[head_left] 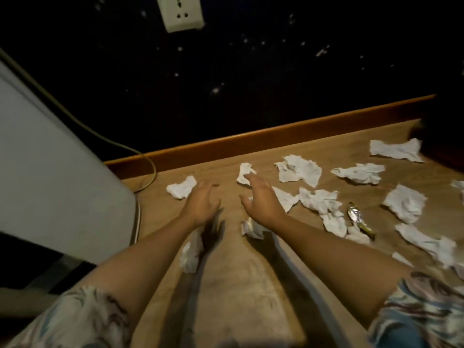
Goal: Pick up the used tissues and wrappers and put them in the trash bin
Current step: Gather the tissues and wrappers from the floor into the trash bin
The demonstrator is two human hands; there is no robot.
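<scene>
Several crumpled white tissues lie scattered over the brown floor, most of them to the right. My left hand hovers open, fingers straight, beside a small tissue at its left. My right hand is open above the floor, its fingertips over another crumpled tissue. More tissues lie under my arms, one below the left wrist and one below the right wrist. A shiny foil wrapper lies among the tissues on the right. No trash bin is in view.
A white appliance stands at the left with a cable trailing to the floor. A wooden skirting board runs along a dark wall bearing a white socket.
</scene>
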